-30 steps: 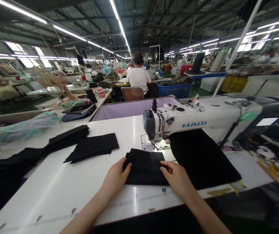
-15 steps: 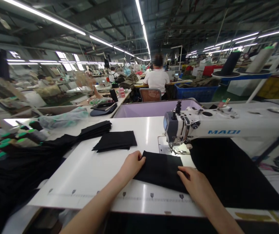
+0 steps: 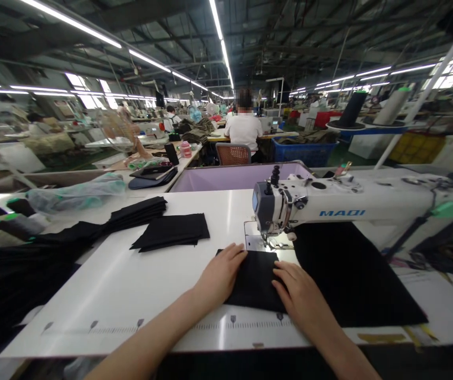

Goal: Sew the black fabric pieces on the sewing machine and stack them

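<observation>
A small black fabric piece (image 3: 256, 279) lies flat on the white sewing table (image 3: 131, 285), just in front of the needle of a white sewing machine (image 3: 329, 203). My left hand (image 3: 221, 274) rests on its left part, fingers stretched flat toward the needle plate. My right hand (image 3: 299, 295) lies on its right part, fingers flat and pressing down. Neither hand grips anything. A larger black cloth (image 3: 348, 274) spreads under the machine arm to the right.
A stack of black cut pieces (image 3: 173, 231) and a second pile (image 3: 137, 210) lie to the left, with more black fabric (image 3: 8, 279) hanging off the table's left edge. A purple bin (image 3: 226, 177) stands behind. A seated person (image 3: 244, 129) works farther back.
Both hands have slid forward onto the black piece, moving it closer to the needle. My left hand went from pinching its left edge to lying flat on it.
</observation>
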The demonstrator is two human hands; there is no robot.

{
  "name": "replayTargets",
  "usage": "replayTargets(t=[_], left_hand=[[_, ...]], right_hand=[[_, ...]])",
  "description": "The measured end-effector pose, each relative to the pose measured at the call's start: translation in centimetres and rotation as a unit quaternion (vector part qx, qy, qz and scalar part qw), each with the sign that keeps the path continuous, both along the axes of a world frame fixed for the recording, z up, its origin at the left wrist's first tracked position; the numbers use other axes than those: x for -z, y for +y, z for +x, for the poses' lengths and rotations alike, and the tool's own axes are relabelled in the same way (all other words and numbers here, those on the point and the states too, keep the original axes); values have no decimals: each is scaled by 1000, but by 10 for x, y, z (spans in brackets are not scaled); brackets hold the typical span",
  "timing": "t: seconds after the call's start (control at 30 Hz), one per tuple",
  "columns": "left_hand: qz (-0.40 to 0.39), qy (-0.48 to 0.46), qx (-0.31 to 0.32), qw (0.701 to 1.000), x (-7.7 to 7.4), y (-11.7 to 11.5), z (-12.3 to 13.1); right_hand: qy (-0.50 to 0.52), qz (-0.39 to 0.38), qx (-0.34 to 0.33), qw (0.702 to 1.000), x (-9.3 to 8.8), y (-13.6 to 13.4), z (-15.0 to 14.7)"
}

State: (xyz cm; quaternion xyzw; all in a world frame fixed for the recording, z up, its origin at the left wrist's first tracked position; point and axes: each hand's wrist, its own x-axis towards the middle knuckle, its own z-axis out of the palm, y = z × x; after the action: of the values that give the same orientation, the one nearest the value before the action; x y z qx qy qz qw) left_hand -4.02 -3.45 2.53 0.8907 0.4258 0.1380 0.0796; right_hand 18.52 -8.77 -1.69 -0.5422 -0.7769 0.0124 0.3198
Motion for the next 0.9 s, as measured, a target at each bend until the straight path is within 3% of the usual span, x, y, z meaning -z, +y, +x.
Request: replayTargets(t=[0.07,0.13,0.43,0.9], left_hand=[[-32,-29,67,997,5,0,15],[-36,-31,83,995,10,1,28],[-26,7,80,996,10,21,29],[-14,5,69,997,15,22,33]], right_hand=[[17,-14,-16,1000,2,7,-2],[29,-22,-26,999,2,14,-5],[58,-32,-27,997,5,28,-9],[55,-39,-19,998,0,28,-9]])
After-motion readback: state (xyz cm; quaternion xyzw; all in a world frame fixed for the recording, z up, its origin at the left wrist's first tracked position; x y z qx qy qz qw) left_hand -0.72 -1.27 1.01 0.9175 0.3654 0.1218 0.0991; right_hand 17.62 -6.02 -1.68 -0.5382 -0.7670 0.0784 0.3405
